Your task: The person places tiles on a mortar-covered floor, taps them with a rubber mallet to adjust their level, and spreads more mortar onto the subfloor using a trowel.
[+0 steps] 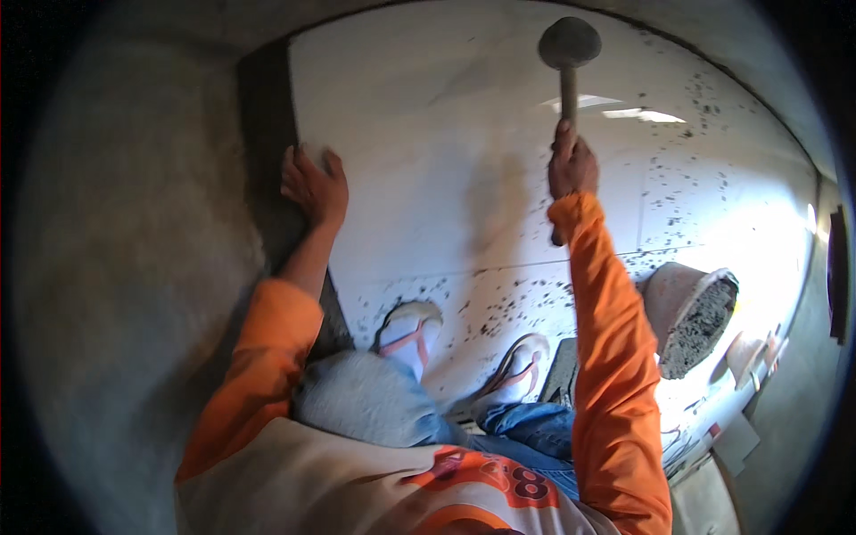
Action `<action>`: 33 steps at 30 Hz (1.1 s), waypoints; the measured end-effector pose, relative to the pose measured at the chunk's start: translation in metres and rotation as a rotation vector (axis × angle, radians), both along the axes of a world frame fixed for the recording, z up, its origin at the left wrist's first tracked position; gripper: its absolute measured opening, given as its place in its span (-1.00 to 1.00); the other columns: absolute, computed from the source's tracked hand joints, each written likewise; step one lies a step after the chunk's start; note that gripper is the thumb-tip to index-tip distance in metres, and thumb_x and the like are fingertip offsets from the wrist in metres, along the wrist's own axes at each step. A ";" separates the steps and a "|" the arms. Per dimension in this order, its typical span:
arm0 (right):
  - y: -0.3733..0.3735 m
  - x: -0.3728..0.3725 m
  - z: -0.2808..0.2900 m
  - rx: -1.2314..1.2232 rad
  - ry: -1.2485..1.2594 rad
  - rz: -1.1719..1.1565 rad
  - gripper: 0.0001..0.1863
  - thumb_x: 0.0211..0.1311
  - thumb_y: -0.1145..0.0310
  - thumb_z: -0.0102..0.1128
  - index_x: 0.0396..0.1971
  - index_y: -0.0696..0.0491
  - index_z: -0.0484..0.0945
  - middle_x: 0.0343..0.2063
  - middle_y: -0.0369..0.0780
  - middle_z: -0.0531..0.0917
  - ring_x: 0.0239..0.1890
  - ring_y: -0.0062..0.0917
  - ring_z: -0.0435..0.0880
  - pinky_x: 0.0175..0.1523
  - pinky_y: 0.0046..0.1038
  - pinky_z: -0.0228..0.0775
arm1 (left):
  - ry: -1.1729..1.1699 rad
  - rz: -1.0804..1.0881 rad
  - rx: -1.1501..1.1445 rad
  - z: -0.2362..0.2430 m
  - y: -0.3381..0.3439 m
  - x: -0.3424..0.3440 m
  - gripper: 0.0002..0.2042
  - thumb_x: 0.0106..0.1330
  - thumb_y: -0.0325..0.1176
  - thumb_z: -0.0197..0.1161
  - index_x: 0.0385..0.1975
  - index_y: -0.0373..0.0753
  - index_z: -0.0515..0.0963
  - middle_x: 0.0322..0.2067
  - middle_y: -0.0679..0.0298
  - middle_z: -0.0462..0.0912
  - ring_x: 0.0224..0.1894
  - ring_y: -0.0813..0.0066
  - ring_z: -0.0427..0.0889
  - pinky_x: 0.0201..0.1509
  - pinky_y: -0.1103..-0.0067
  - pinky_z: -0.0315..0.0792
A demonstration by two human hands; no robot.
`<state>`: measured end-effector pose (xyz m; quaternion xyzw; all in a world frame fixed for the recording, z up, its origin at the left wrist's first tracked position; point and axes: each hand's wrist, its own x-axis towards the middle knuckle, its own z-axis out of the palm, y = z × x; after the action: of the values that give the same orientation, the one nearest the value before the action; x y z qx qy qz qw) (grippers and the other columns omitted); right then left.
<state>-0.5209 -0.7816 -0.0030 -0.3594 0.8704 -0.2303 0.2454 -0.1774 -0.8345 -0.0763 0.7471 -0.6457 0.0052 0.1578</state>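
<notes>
My right hand (571, 165) grips the wooden handle of a rubber mallet (568, 46), whose dark round head is raised over a large white floor tile (446, 152). My left hand (312, 187) lies flat, fingers spread, on the left edge of that tile, next to a dark strip of wet mortar (267, 134). Both arms wear orange sleeves. I squat on the laid tiles in sandals (408, 334), with my knees in blue jeans below.
A bucket (691, 312) full of grey mortar tilts at the right, beside my right arm. Dark mortar specks dot the tiles. Bare grey concrete floor (125, 250) lies left of the mortar strip. Small tools and scraps lie at the lower right.
</notes>
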 end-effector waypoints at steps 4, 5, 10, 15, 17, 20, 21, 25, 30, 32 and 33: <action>0.037 -0.013 -0.039 0.086 0.005 0.127 -0.50 0.38 -0.02 -0.27 -0.30 0.14 0.46 -0.30 0.16 0.54 -0.20 0.12 0.49 -0.11 0.00 0.31 | -0.127 -0.709 0.125 0.017 -0.028 -0.110 -0.36 0.28 -0.01 0.00 0.26 -0.31 0.16 0.35 0.01 -0.01 0.41 0.11 -0.07 0.39 0.07 -0.18; 0.031 -0.005 -0.019 0.079 -0.072 0.130 -0.48 0.37 -0.04 -0.25 -0.35 0.15 0.48 -0.35 0.14 0.56 -0.23 0.12 0.51 -0.11 -0.02 0.32 | -0.152 -0.857 0.220 0.026 -0.045 -0.130 -0.35 0.29 -0.02 -0.02 0.29 -0.28 0.11 0.36 0.03 -0.02 0.42 0.12 -0.10 0.41 0.09 -0.24; 0.048 0.022 -0.007 -0.045 -0.298 -0.168 -0.48 0.37 -0.02 -0.22 -0.48 0.17 0.45 -0.55 0.07 0.56 -0.39 0.09 0.54 -0.28 -0.11 0.38 | -0.158 -1.319 0.140 0.031 -0.124 -0.220 -0.37 0.31 -0.06 -0.04 0.33 -0.22 0.05 0.37 0.12 -0.02 0.43 0.20 -0.13 0.44 0.16 -0.29; 0.030 0.031 0.039 -0.040 -0.476 -0.296 -0.49 0.41 0.03 -0.27 -0.54 0.14 0.42 -0.72 -0.08 0.47 -0.62 -0.21 0.51 -0.44 -0.26 0.32 | -0.320 -1.544 0.242 0.034 -0.182 -0.242 -0.35 0.31 -0.04 -0.04 0.34 -0.20 0.01 0.38 0.19 -0.04 0.43 0.30 -0.13 0.47 0.27 -0.30; 0.044 0.030 0.019 -0.009 -0.387 -0.310 -0.49 0.39 0.01 -0.24 -0.51 0.14 0.44 -0.68 -0.05 0.50 -0.57 -0.16 0.54 -0.41 -0.25 0.35 | -0.291 -1.572 0.275 0.037 -0.187 -0.261 -0.34 0.30 -0.04 -0.03 0.34 -0.21 0.01 0.38 0.19 -0.04 0.43 0.29 -0.13 0.47 0.27 -0.30; 0.028 0.026 0.032 -0.014 -0.430 -0.366 -0.49 0.38 -0.01 -0.20 -0.49 0.14 0.46 -0.67 -0.03 0.51 -0.53 -0.13 0.57 -0.38 -0.24 0.36 | -0.272 -1.555 0.313 0.044 -0.207 -0.268 -0.33 0.28 -0.05 -0.01 0.33 -0.23 0.01 0.38 0.17 -0.04 0.43 0.26 -0.13 0.47 0.28 -0.29; 0.020 0.024 0.040 -0.042 -0.544 -0.424 -0.50 0.38 0.00 -0.20 -0.50 0.14 0.46 -0.68 -0.04 0.50 -0.56 -0.15 0.56 -0.39 -0.24 0.36 | -0.257 -1.531 0.317 0.046 -0.215 -0.270 -0.33 0.27 -0.06 0.00 0.33 -0.25 0.02 0.38 0.16 -0.03 0.43 0.24 -0.12 0.47 0.29 -0.27; 0.012 0.029 0.015 -0.191 -0.332 -0.438 -0.51 0.38 0.02 -0.22 -0.50 0.13 0.45 -0.71 -0.06 0.47 -0.58 -0.16 0.53 -0.41 -0.23 0.34 | -0.118 -1.417 0.318 0.036 -0.228 -0.281 -0.34 0.25 -0.12 0.02 0.31 -0.28 0.04 0.37 0.11 -0.02 0.41 0.17 -0.08 0.46 0.30 -0.19; -0.012 0.028 0.022 -0.165 -0.433 -0.404 -0.54 0.37 0.06 -0.19 -0.49 0.15 0.43 -0.65 0.00 0.50 -0.55 -0.03 0.51 -0.41 -0.20 0.33 | 0.035 -1.308 0.320 0.028 -0.229 -0.283 -0.36 0.22 -0.22 0.02 0.29 -0.35 0.08 0.33 -0.02 0.03 0.38 0.05 0.00 0.42 0.26 -0.09; -0.011 0.022 -0.023 -0.061 -0.241 -0.304 -0.52 0.41 0.07 -0.25 -0.56 0.14 0.39 -0.71 -0.12 0.47 -0.64 -0.27 0.48 -0.44 -0.32 0.32 | 0.034 -1.311 0.291 0.022 -0.230 -0.292 -0.37 0.22 -0.24 0.01 0.29 -0.36 0.08 0.33 -0.04 0.04 0.37 0.03 0.00 0.41 0.26 -0.08; -0.018 0.023 -0.010 -0.062 -0.261 -0.293 -0.52 0.41 0.07 -0.25 -0.56 0.14 0.39 -0.71 -0.12 0.47 -0.64 -0.27 0.48 -0.44 -0.32 0.32 | 0.004 -1.292 0.304 0.018 -0.232 -0.278 -0.38 0.23 -0.26 0.00 0.28 -0.37 0.09 0.32 -0.06 0.05 0.37 0.02 0.01 0.41 0.26 -0.07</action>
<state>-0.4983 -0.7994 -0.0132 -0.2035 0.8666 -0.3349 0.3090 -0.4559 -1.0664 -0.0581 0.2236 -0.9571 -0.1828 0.0232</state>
